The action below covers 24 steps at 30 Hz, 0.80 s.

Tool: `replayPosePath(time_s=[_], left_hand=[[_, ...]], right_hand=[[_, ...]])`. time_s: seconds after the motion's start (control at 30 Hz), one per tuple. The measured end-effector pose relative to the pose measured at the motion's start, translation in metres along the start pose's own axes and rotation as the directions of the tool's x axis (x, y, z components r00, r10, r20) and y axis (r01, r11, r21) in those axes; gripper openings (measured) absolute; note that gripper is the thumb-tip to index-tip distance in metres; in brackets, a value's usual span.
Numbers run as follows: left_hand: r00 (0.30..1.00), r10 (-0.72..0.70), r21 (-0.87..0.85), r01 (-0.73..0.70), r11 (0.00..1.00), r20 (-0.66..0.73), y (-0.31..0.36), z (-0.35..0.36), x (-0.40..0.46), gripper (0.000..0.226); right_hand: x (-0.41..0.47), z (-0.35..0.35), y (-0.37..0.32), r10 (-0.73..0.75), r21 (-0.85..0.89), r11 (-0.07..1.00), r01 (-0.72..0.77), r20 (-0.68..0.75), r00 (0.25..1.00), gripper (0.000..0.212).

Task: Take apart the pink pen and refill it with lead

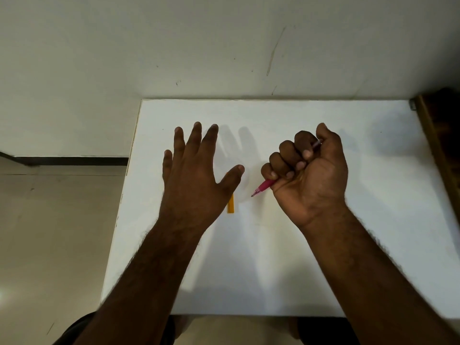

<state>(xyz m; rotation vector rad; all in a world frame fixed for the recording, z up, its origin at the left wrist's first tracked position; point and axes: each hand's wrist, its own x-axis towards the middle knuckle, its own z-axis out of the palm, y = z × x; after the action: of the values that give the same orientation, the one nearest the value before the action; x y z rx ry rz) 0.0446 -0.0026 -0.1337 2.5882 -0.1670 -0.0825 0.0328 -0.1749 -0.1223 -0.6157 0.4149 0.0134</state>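
I see the pink pen whole, gripped in my right fist, tip angled down-left above mid-tabletop; a yellow lead case lies just left of it, partly hidden.

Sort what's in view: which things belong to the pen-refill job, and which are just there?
Job:
- pink pen, gripped in the right hand
- left hand, open above the table
- yellow case, possibly the leads, mostly hidden under the left hand

Just there:
- white table
- wooden frame at right
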Motion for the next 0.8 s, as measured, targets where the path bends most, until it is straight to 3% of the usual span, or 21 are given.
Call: replayPosePath(time_s=[0.8], left_hand=[[1.000,-0.004,-0.001,0.004,1.000,0.003,0.0006,-0.0008,0.0003,0.082]], right_hand=[[-0.0010,0.0023,0.0017,0.016,0.009,1.000,-0.016,0.005,1.000,0.054]])
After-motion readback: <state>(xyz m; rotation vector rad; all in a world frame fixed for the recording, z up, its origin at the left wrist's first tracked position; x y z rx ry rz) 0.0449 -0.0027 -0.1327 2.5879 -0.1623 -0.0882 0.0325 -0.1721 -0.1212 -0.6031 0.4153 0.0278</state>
